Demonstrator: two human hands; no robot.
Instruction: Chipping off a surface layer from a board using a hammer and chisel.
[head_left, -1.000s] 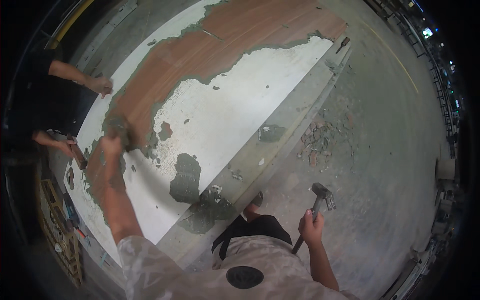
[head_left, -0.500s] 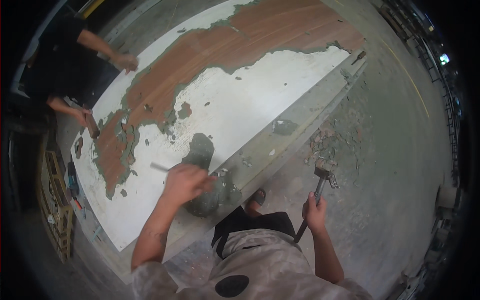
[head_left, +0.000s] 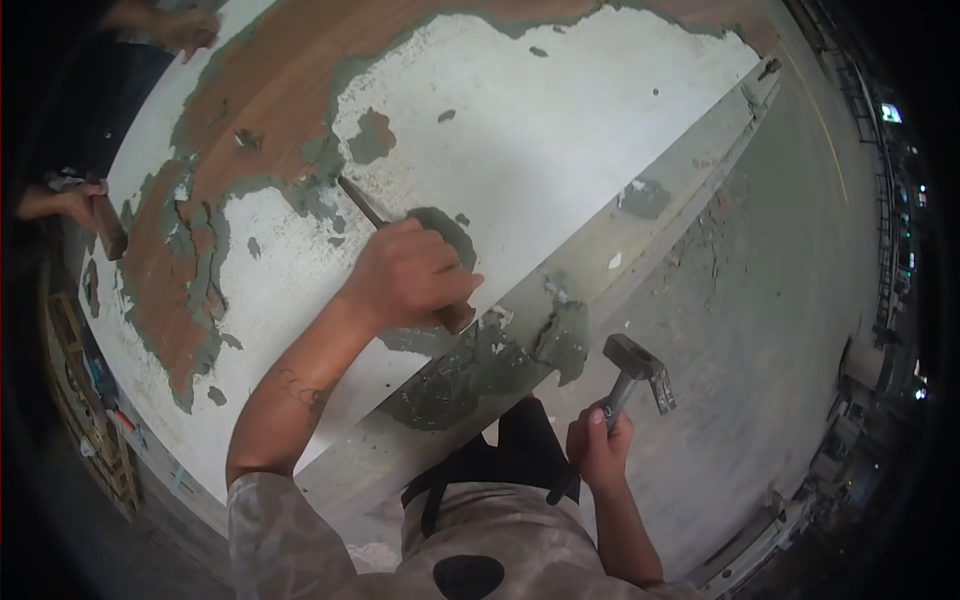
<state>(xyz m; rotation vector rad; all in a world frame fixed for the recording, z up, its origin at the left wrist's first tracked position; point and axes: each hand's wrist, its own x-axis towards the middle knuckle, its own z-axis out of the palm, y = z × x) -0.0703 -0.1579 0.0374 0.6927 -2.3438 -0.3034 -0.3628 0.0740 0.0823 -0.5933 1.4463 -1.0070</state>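
Note:
My left hand point(head_left: 410, 275) is closed round the wooden handle of a chisel point(head_left: 360, 202) above a large white panel point(head_left: 540, 170). The blade slants up and left, its tip at the ragged edge of a reddish-brown and grey-green coating point(head_left: 270, 100); I cannot tell whether it touches. Lower right, beside the table edge, my right hand point(head_left: 602, 445) grips a claw hammer point(head_left: 630, 362) by its shaft, head upward. A loose grey-green flake point(head_left: 448, 232) lies partly hidden behind my left hand. More broken grey-green pieces point(head_left: 435, 390) rest along the panel's near edge.
Across the panel at upper left, a co-worker's hand point(head_left: 85, 208) holds a brown block-like piece; the other hand point(head_left: 190, 32) is farther back. A wooden pallet-like frame point(head_left: 85, 410) stands at far left. A small tool point(head_left: 768, 68) lies at the table's far right corner.
My view has shifted forward over the panel. The chisel has swung from pointing left to pointing up-left, toward the coating's edge. The hammer remains in my right hand, its head turned slightly.

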